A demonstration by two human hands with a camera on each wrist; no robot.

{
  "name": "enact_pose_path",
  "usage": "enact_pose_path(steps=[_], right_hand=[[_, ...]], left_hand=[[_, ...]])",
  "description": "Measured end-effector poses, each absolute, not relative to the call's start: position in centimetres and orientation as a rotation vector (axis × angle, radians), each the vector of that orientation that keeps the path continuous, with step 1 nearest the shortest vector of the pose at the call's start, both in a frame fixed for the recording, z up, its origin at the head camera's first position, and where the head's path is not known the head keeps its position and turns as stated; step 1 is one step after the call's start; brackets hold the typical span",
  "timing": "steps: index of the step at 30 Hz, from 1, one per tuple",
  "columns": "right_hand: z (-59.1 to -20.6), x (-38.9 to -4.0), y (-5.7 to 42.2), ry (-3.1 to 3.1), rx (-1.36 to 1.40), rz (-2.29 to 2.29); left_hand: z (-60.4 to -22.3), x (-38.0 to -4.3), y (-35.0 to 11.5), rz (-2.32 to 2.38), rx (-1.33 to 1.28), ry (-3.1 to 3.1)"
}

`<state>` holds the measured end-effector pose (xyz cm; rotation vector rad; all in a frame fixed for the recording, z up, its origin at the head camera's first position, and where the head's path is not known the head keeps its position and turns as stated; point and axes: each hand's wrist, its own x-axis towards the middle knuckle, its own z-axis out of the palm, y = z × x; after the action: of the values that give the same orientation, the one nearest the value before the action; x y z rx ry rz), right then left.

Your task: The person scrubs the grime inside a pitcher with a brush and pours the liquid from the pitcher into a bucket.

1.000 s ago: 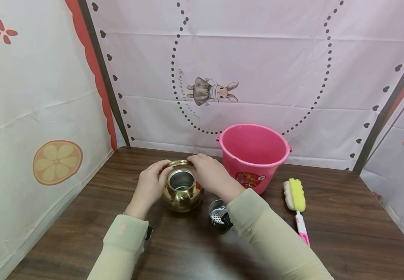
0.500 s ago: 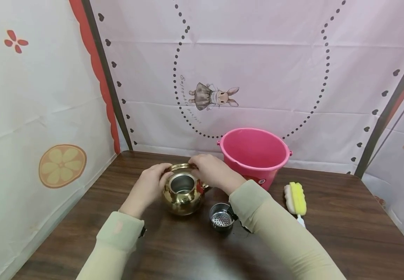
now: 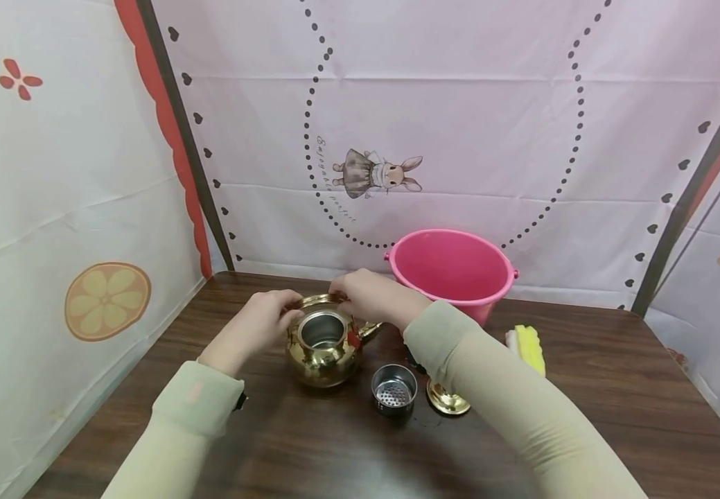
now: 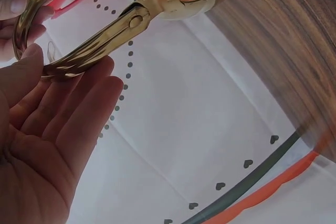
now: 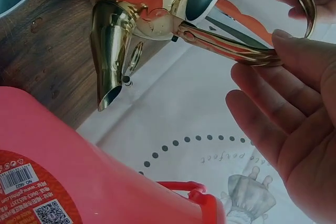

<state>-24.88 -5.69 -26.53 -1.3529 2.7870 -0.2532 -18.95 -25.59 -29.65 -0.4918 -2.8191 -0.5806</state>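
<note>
A shiny gold teapot [image 3: 322,366] stands lidless on the table, its steel-lined mouth facing up. My left hand [image 3: 252,329] holds the left side of its raised handle [image 4: 86,53] between thumb and fingers. On the other side my right hand [image 3: 375,296] pinches the same handle, thumb on top and fingers beneath. The spout [image 5: 111,51] points right, toward the bucket, with a small ring hanging near it. A perforated steel strainer cup [image 3: 394,409] sits to the right of the pot. Beside it lies a gold lid [image 3: 448,402], partly hidden by my right sleeve.
A pink bucket [image 3: 453,267] stands behind my right forearm, close to the patterned cloth backdrop [image 3: 260,125]. Further right lies a yellow and white sponge brush [image 3: 531,350], its handle hidden by the sleeve. Water drops dot the dark wooden table [image 3: 310,457].
Between my hands the teapot has turned, so its spout now shows on the right. My right forearm has shifted, uncovering the lid and covering the brush handle.
</note>
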Motion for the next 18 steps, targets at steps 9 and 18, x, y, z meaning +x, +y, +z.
enact_pose_path(steps=[9,18], right_hand=[[-26.28,-24.9,-5.57,2.769,-1.349,-0.245],[-26.18,-24.68,-5.64,2.766,-1.341,-0.2]], left_hand=[[-29.47,-18.92,-25.59,-0.596,-0.498,-2.831],[-29.34,-18.73,-25.71,-0.605,-0.501,-2.853]])
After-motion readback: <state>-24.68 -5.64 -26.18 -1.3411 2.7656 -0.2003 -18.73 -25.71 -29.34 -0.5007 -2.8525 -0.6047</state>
